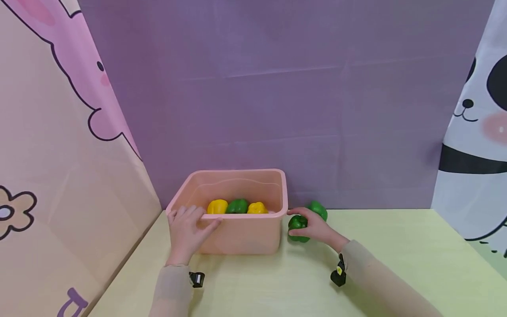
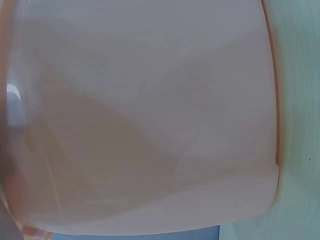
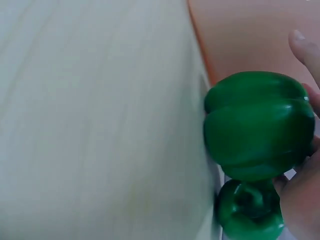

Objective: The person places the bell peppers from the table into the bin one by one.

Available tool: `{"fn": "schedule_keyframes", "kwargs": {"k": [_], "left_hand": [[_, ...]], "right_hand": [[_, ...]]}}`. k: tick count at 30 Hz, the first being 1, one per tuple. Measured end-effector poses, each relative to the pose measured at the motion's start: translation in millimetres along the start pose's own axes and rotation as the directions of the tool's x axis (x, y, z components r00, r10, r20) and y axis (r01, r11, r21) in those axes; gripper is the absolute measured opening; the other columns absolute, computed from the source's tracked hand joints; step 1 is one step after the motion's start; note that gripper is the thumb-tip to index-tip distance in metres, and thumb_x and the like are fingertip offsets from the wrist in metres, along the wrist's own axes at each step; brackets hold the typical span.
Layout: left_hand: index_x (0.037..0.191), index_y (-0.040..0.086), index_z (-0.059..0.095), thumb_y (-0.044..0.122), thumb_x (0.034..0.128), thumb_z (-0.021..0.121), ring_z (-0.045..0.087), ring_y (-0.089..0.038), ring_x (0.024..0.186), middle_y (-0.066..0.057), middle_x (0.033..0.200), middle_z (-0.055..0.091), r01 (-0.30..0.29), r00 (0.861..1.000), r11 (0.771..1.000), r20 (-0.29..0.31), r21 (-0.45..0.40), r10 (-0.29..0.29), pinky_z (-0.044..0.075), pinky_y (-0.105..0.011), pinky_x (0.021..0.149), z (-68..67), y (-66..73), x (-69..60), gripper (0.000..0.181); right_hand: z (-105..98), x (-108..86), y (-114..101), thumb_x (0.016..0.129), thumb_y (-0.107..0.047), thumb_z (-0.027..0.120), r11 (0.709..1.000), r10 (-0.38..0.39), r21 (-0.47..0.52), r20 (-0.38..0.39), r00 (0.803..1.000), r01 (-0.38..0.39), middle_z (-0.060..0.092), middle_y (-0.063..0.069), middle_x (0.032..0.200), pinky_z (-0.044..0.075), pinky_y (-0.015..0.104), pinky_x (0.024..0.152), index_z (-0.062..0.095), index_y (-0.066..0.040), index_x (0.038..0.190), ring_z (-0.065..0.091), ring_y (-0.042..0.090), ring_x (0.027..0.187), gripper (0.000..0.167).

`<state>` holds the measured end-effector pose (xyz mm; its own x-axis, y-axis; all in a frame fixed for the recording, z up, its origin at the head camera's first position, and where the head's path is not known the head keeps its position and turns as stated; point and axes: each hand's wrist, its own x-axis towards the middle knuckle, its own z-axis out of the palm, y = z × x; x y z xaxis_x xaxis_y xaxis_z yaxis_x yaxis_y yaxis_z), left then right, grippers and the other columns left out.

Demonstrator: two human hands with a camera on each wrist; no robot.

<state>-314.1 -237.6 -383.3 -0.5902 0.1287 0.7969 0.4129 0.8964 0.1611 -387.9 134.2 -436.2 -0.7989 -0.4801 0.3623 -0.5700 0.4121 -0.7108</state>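
A pink plastic bin (image 1: 245, 235) stands on the table against the backdrop. My left hand (image 1: 185, 235) grips its front left corner, fingers over the rim and thumb along the front. The bin's outer wall (image 2: 150, 125) fills most of the left wrist view. Inside the bin lie a yellow bell pepper (image 1: 217, 207), a green one (image 1: 236, 206) and another yellow one (image 1: 257, 208). To the right of the bin, my right hand (image 1: 313, 225) holds a green bell pepper (image 3: 260, 127) from above, fingers partly hidden behind it. Another green bell pepper (image 3: 250, 210) sits just behind.
The pale wooden table (image 1: 269, 286) extends in front of the bin and to the right. A purple backdrop (image 1: 257, 110) rises directly behind the bin. Printed cloth panels stand at the left (image 1: 71, 176) and right (image 1: 467, 189). Each wrist carries a small black camera.
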Motion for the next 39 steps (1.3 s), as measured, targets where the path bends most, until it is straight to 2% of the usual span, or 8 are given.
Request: {"fn": "schedule_keyframes", "kwargs": {"k": [7, 18, 27, 30, 36, 39], "left_hand": [[0.078, 0.017, 0.056, 0.055, 0.0747, 0.075, 0.041, -0.021, 0.076, 0.004, 0.072, 0.051, -0.01, 1.0, 1.0, -0.011, 0.003, 0.01, 0.024, -0.053, 0.087, 0.5, -0.3, 0.3, 0.042], [0.079, 0.016, 0.058, 0.054, 0.0752, 0.075, 0.043, -0.022, 0.079, 0.002, 0.073, 0.051, 0.0, 1.0, 1.0, 0.0, 0.004, 0.0, 0.023, -0.053, 0.087, 0.1, 0.0, 0.3, 0.041], [0.079, 0.017, 0.059, 0.054, 0.0753, 0.075, 0.042, -0.021, 0.078, 0.003, 0.074, 0.051, 0.007, 1.0, 1.0, 0.006, 0.001, -0.007, 0.023, -0.054, 0.088, -0.2, -0.2, 0.4, 0.041], [0.078, 0.017, 0.056, 0.054, 0.0755, 0.075, 0.041, -0.021, 0.078, 0.002, 0.072, 0.05, 0.0, 1.0, 1.0, 0.002, 0.0, 0.0, 0.023, -0.054, 0.088, 0.2, -0.7, 0.5, 0.041], [0.077, 0.018, 0.056, 0.055, 0.0764, 0.073, 0.041, -0.021, 0.078, 0.003, 0.072, 0.048, -0.001, 1.0, 1.0, 0.005, -0.008, 0.001, 0.023, -0.053, 0.087, 0.6, -0.3, 0.0, 0.042], [0.079, 0.017, 0.057, 0.056, 0.0766, 0.073, 0.041, -0.021, 0.078, 0.004, 0.073, 0.049, 0.003, 1.0, 1.0, 0.008, -0.008, -0.003, 0.023, -0.053, 0.086, 0.3, 0.1, 0.0, 0.042]], "right_hand": [[6, -2.9, 7, 0.074, -0.02, 0.085, 0.998, -0.008, -0.056, -0.012, 1.0, 0.007, 0.06, 0.007, 0.121, 0.043, 0.046, 0.092, 0.063, -0.01, 0.121, 0.054, 0.026, 0.108, 0.052], [8, -5.0, 12, 0.073, -0.028, 0.086, 0.998, -0.04, -0.044, 0.002, 0.999, 0.04, 0.062, 0.001, 0.114, 0.043, 0.04, 0.087, 0.064, -0.013, 0.117, 0.053, 0.019, 0.1, 0.052], [12, -5.6, 12, 0.07, -0.027, 0.088, 0.997, -0.044, -0.06, 0.046, 0.998, 0.047, 0.06, -0.001, 0.114, 0.042, 0.042, 0.087, 0.062, -0.017, 0.116, 0.052, 0.02, 0.1, 0.054], [13, -6.0, 13, 0.069, -0.027, 0.088, 0.995, -0.058, -0.074, 0.055, 0.997, 0.062, 0.06, -0.001, 0.115, 0.042, 0.043, 0.088, 0.062, -0.017, 0.118, 0.052, 0.019, 0.101, 0.057], [13, -7.7, 12, 0.067, -0.023, 0.088, 0.984, -0.141, -0.104, 0.037, 0.989, 0.144, 0.061, 0.0, 0.112, 0.043, 0.04, 0.085, 0.062, -0.014, 0.117, 0.053, 0.018, 0.097, 0.057], [13, -8.4, 11, 0.069, -0.022, 0.087, 0.986, -0.13, -0.098, 0.036, 0.991, 0.133, 0.061, -0.002, 0.112, 0.043, 0.04, 0.084, 0.062, -0.014, 0.117, 0.053, 0.017, 0.097, 0.055]]}}
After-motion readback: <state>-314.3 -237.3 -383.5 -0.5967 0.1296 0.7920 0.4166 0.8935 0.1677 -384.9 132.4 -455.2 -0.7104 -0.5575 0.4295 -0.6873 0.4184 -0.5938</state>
